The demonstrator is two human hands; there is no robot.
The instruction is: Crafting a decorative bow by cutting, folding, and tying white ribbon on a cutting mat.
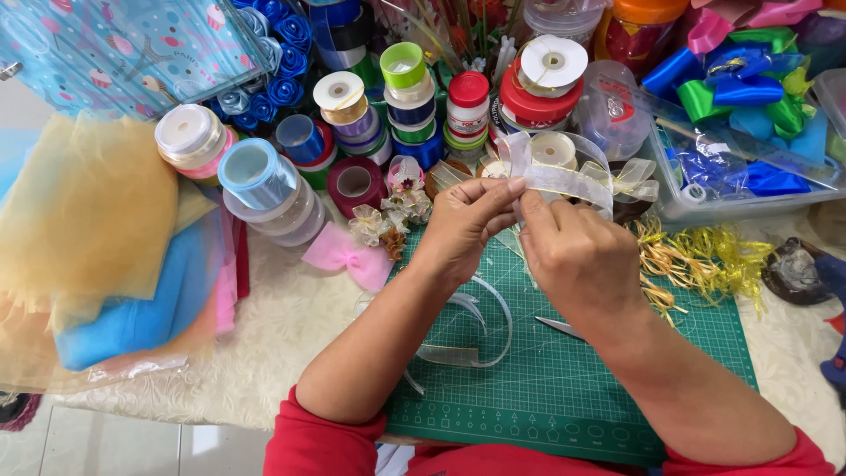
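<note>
My left hand [465, 225] and my right hand [577, 256] are raised together over a green cutting mat [564, 388]. Both pinch a sheer white ribbon with gold edges [568, 181], folded into loops that stick out to the right. A loose tail of the same ribbon [467, 353] curls down onto the mat below my left wrist. Part of a pair of scissors [560, 328] shows on the mat under my right forearm. Both sleeves are red.
Many ribbon spools [405, 97] crowd the back. A pink bow [345, 256] and small finished bows [388, 216] lie left of the mat. A clear box of blue and green ribbons [749, 115] stands right, yellow raffia [705, 260] before it. Folded tulle [97, 238] lies at left.
</note>
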